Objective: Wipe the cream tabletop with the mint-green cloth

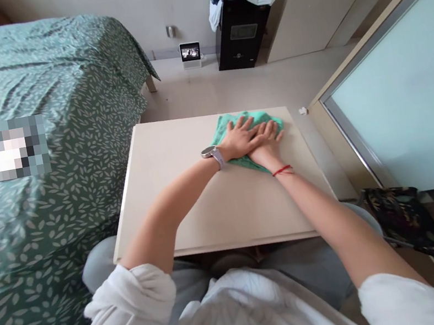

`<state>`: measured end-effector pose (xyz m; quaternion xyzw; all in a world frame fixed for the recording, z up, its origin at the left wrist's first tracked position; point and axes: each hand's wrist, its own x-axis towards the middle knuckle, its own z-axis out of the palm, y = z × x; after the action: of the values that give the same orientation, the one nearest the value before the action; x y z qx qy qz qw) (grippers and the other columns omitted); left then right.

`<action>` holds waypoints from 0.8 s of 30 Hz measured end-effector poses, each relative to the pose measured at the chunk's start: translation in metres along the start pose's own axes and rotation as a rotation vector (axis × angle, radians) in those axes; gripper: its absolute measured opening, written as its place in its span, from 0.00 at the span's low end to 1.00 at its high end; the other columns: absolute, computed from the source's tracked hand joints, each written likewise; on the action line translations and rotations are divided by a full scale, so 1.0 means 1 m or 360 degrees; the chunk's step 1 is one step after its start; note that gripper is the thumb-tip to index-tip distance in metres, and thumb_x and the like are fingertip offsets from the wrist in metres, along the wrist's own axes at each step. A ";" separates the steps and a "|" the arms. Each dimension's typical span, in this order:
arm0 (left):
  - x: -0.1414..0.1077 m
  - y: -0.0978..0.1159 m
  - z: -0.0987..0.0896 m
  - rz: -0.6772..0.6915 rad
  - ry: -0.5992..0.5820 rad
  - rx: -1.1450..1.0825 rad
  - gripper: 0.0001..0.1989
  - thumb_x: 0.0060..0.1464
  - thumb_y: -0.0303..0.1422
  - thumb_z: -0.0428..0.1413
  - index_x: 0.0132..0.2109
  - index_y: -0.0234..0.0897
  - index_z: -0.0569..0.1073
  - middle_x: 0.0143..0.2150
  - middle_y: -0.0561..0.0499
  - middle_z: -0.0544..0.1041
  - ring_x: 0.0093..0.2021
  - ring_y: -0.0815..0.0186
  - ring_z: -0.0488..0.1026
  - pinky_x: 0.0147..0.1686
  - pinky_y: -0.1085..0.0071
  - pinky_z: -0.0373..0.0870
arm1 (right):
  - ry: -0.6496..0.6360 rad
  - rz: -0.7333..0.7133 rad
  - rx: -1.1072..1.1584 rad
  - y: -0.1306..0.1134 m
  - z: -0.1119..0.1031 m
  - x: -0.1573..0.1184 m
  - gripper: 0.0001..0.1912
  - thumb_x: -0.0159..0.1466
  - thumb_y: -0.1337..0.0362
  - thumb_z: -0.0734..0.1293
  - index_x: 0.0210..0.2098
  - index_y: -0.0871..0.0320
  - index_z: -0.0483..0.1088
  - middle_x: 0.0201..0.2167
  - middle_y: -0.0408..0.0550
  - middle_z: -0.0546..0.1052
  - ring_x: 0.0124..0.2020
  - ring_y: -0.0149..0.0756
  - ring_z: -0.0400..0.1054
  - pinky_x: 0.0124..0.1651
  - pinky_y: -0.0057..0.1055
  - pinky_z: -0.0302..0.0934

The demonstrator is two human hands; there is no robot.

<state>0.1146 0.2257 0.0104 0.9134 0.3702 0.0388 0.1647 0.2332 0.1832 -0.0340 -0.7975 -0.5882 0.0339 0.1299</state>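
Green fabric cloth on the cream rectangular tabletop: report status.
Left hand, right hand: palms down on green fabric cloth, touching. Cloth at far right of cream rectangular tabletop. Hands hide its middle.

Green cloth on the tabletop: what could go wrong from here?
The green cloth lies close to the far edge of the tabletop, so a further push forward might carry it over. The left hand and right hand overlap on it, pressing toward the far right corner; leaning harder there could perhaps rock the table. The watch sits low over the surface and may knock or scrape it.
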 end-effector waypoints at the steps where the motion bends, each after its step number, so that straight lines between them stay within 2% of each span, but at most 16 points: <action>1: -0.010 -0.014 -0.007 -0.0092 0.0018 0.0000 0.35 0.80 0.48 0.42 0.86 0.46 0.58 0.89 0.41 0.52 0.89 0.42 0.43 0.82 0.33 0.43 | -0.0003 -0.0081 0.0037 -0.018 0.006 0.007 0.40 0.77 0.58 0.54 0.81 0.77 0.58 0.82 0.84 0.57 0.86 0.71 0.49 0.82 0.80 0.41; 4: -0.047 -0.055 -0.027 -0.0346 0.0092 0.0019 0.34 0.80 0.44 0.41 0.86 0.43 0.58 0.89 0.40 0.51 0.89 0.43 0.43 0.82 0.34 0.43 | -0.0034 -0.0330 0.0157 -0.079 0.020 0.019 0.39 0.78 0.58 0.56 0.81 0.78 0.60 0.82 0.82 0.58 0.86 0.70 0.49 0.83 0.77 0.38; 8: -0.106 -0.103 -0.048 -0.0616 0.0137 0.0024 0.36 0.78 0.43 0.39 0.86 0.41 0.58 0.89 0.41 0.50 0.89 0.45 0.41 0.83 0.36 0.41 | -0.0173 -0.0638 0.0207 -0.159 0.027 0.013 0.39 0.78 0.62 0.57 0.82 0.81 0.56 0.84 0.80 0.54 0.87 0.68 0.46 0.86 0.72 0.35; 11: -0.150 -0.127 -0.057 -0.0785 0.0202 0.0019 0.38 0.76 0.44 0.34 0.84 0.37 0.64 0.89 0.40 0.52 0.89 0.42 0.44 0.83 0.36 0.42 | -0.0329 -0.0845 0.0230 -0.205 0.026 -0.001 0.39 0.79 0.64 0.56 0.82 0.82 0.54 0.86 0.77 0.51 0.88 0.64 0.43 0.88 0.66 0.33; 13: -0.175 -0.136 -0.060 -0.0846 0.0244 0.0110 0.40 0.75 0.45 0.32 0.80 0.34 0.69 0.87 0.37 0.56 0.88 0.42 0.47 0.85 0.39 0.37 | -0.0418 -0.0992 0.0238 -0.225 0.023 -0.010 0.39 0.79 0.64 0.55 0.83 0.80 0.53 0.86 0.74 0.50 0.89 0.61 0.41 0.88 0.62 0.32; 16: -0.199 -0.137 -0.060 -0.0949 0.0267 0.0215 0.40 0.73 0.47 0.33 0.79 0.36 0.69 0.86 0.38 0.59 0.88 0.46 0.44 0.86 0.42 0.30 | -0.0517 -0.1192 0.0198 -0.238 0.018 -0.018 0.39 0.80 0.62 0.55 0.84 0.78 0.51 0.87 0.70 0.47 0.89 0.58 0.38 0.89 0.58 0.31; 18: -0.207 -0.133 -0.057 -0.1050 0.0255 0.0151 0.41 0.73 0.49 0.33 0.84 0.40 0.61 0.88 0.40 0.52 0.89 0.45 0.38 0.84 0.34 0.33 | -0.0561 -0.1255 0.0175 -0.238 0.015 -0.022 0.40 0.79 0.61 0.55 0.85 0.78 0.49 0.88 0.70 0.45 0.89 0.58 0.37 0.89 0.58 0.30; 21: -0.207 -0.123 -0.050 -0.1142 0.0230 0.0066 0.43 0.73 0.51 0.35 0.88 0.43 0.51 0.90 0.38 0.43 0.89 0.35 0.35 0.80 0.22 0.39 | -0.0586 -0.1271 0.0164 -0.230 0.013 -0.026 0.42 0.79 0.61 0.55 0.84 0.81 0.47 0.88 0.71 0.44 0.89 0.59 0.36 0.89 0.59 0.30; 24: -0.199 -0.113 -0.044 -0.1165 0.0234 0.0072 0.42 0.75 0.52 0.35 0.88 0.44 0.49 0.90 0.34 0.41 0.89 0.31 0.35 0.78 0.19 0.40 | -0.0573 -0.1271 0.0196 -0.217 0.011 -0.028 0.42 0.78 0.63 0.55 0.84 0.81 0.48 0.87 0.71 0.45 0.89 0.59 0.37 0.89 0.60 0.31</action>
<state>-0.1131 0.1763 0.0248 0.7188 0.6838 0.0346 0.1204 0.0206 0.2183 0.0066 -0.4799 -0.8603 0.1546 0.0756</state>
